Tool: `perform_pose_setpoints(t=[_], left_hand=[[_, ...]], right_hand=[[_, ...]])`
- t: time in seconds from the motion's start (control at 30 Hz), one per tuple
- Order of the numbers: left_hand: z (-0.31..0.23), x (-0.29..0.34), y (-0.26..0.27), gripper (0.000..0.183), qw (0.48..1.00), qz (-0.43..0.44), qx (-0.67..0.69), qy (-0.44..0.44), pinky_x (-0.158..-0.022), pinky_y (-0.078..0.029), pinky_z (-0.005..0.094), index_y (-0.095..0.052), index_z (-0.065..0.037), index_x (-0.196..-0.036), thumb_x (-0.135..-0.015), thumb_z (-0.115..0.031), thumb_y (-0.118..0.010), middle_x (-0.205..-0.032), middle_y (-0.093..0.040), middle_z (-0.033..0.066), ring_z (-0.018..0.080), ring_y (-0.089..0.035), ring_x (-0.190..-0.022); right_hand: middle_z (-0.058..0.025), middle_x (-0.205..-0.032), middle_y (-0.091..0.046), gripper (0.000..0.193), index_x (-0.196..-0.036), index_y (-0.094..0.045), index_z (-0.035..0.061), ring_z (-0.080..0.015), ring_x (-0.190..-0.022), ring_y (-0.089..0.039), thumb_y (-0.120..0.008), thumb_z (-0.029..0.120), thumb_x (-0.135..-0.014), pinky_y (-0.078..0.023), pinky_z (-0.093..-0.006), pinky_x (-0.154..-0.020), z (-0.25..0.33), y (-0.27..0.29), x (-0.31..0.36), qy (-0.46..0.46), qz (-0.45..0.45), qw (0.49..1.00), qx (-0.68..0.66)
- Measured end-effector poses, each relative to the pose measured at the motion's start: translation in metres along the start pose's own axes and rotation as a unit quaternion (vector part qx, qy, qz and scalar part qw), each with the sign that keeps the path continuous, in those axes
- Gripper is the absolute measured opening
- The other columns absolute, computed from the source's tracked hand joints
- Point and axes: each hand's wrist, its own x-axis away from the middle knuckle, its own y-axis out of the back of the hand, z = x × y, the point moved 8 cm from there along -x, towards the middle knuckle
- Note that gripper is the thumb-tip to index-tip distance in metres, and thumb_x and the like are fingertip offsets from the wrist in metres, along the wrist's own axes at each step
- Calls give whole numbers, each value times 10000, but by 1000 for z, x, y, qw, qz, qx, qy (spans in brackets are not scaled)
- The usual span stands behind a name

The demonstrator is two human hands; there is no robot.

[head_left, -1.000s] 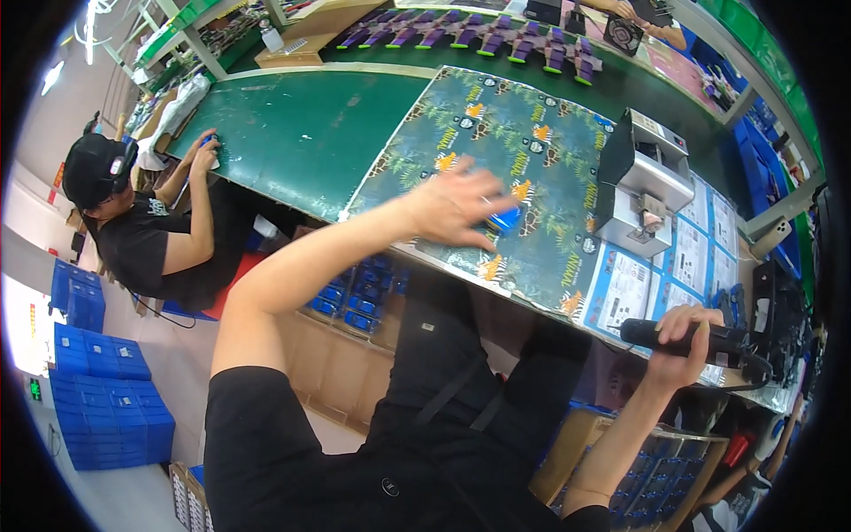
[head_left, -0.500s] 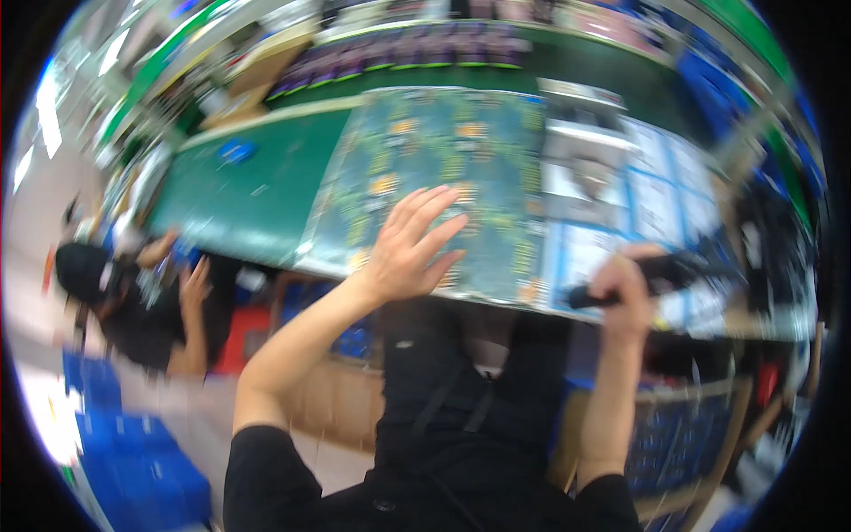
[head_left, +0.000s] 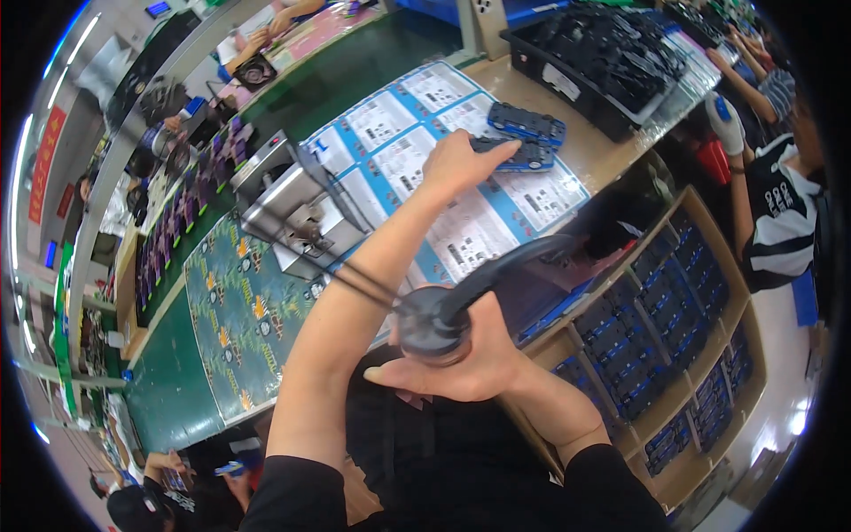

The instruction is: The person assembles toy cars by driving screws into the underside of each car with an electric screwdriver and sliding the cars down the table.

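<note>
Head view: the left hand [head_left: 461,167] is extended over the surface [head_left: 612,164], its fingertips on the left end of a blue-and-black piece [head_left: 530,158]; whether the fingers are closed on it cannot be told. The right hand [head_left: 483,359], nearer the body, is wrapped around a black corded tool [head_left: 434,326], thumb pointing left. The piece lies on a printed sheet [head_left: 479,222] of white and blue panels, near its right edge, with a second blue-and-black piece [head_left: 529,122] just beyond it; whether the two touch is not clear. Progress, as far as shown: contact with the nearer piece appears made, lifting does not; the tool is held ready but applied to neither piece, and no blue piece shows at the metal device [head_left: 310,222] left of the sheet. Whether either piece is complete cannot be verified at this size. Further left lies a patterned mat [head_left: 248,310]. To the far right stands a black bin [head_left: 603,111] heaped with dark parts. Below the surface, near right, a carton [head_left: 691,371] holds rows of blue-and-black items, judged a sizeable quantity, their stage of work undetermined. Outermost, a row of purple parts [head_left: 191,191] lies far left; one co-worker [head_left: 137,507] is at the near left, another [head_left: 784,208] at the right with a gloved hand.
</note>
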Motion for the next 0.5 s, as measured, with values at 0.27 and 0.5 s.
perform_pose_setpoints(t=[0.27,0.5], left_hand=[[5,10,-12,385,965,24,257,-38,-585,-512,262,-617,23,-889,-682,-146,-894,-766,-669,62,115,-629,-654],[0,148,127,341,966,-83,217,-114,-774,-528,257,-669,18,-1009,-729,-47,-854,-931,-712,55,106,-657,-852]], right_hand=[[-11,-678,-614,298,-919,-668,16,-43,-626,-510,-858,207,-791,-404,-238,-546,3,17,-1,7,-1,1000,-19],[-51,-835,-627,346,-970,-622,13,-77,-678,-582,-832,-43,-701,-454,-211,-590,15,33,13,-3,-40,999,5]])
